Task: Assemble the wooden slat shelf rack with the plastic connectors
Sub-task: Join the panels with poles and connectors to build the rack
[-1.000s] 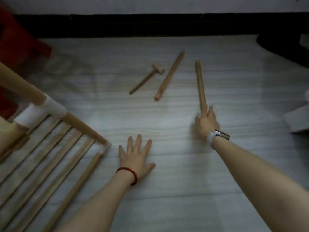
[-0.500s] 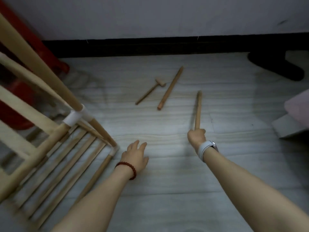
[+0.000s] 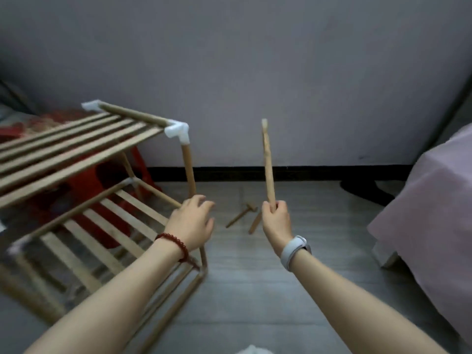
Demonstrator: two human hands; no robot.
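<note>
Head: right hand (image 3: pixel 277 221) grips dowel (image 3: pixel 268 162) (upright).

Both forearms reach in from six o'clock, spread in a V. The left hand (image 3: pixel 191 222), at about eleven o'clock of centre, shows its back to the camera, fingers loosely curled; whether it grips anything cannot be told. The right hand (image 3: pixel 276 222), at about one o'clock, is fisted around a wooden rod (image 3: pixel 268 164), held upright, pointing to twelve.

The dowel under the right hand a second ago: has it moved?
Yes. The dowel is off the floor, upright in the right hand, above the mallet.
</note>
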